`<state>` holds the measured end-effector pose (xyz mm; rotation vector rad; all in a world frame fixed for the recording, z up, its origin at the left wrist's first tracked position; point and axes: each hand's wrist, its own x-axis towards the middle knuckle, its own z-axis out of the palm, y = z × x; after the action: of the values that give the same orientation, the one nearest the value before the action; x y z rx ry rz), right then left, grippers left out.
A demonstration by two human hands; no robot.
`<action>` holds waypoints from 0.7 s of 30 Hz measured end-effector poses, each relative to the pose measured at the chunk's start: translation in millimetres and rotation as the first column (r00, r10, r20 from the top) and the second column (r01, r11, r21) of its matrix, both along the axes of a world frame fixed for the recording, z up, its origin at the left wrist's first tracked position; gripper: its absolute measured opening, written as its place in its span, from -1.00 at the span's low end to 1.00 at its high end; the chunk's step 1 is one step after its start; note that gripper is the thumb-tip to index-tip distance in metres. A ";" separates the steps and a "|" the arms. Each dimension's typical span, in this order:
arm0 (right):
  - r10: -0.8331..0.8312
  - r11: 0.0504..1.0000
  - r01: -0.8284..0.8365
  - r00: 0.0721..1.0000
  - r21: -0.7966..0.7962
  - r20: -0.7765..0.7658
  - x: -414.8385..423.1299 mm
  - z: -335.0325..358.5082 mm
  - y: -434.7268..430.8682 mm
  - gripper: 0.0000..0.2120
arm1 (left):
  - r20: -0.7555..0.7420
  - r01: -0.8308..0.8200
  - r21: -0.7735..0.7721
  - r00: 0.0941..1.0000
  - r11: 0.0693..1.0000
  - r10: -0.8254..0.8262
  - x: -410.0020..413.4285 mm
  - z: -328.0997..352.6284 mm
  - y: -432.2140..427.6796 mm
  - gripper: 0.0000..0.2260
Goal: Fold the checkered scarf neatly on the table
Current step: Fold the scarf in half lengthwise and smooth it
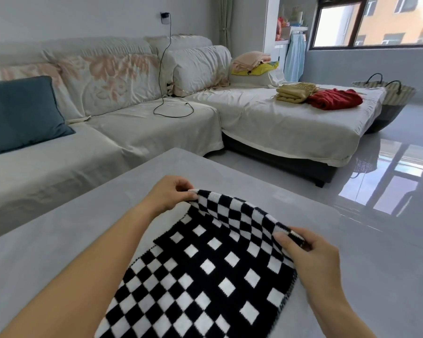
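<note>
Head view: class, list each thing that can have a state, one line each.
checkered scarf: on the table, far edge lifted
left hand: pinches its far left corner
right hand: pinches its far right corner
yellow scarf: folded, on the sofa
red garment: bunched beside it

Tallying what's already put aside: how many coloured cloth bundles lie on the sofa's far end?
4: a khaki bundle and a red bundle side by side on the chaise, a pink bundle atop a yellow bundle on the pillow behind. Others may hide in that stack.
</note>
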<state>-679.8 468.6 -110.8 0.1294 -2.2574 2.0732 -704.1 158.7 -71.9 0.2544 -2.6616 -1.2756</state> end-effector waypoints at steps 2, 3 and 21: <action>0.039 0.999 -0.039 0.999 0.004 -0.010 23.0 12.7 -8.5 -0.85 | 0.004 -0.008 -0.068 1.000 0.998 0.009 25.7 13.2 -7.6 -0.95; 0.066 0.998 -0.066 0.998 0.001 -0.008 34.1 17.9 -12.4 -0.84 | 0.011 -0.016 -0.093 1.000 0.996 0.017 39.5 18.8 -11.4 -0.96; 0.473 0.756 -0.318 0.869 0.572 -0.143 216.9 -27.8 -38.5 -0.78 | 0.330 0.263 -0.745 0.944 0.613 -0.004 247.8 -7.9 -52.7 -0.91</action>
<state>-462.9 430.0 -138.6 0.9580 -2.7131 1.3487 -456.3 105.9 -79.7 0.1090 -3.2386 0.0449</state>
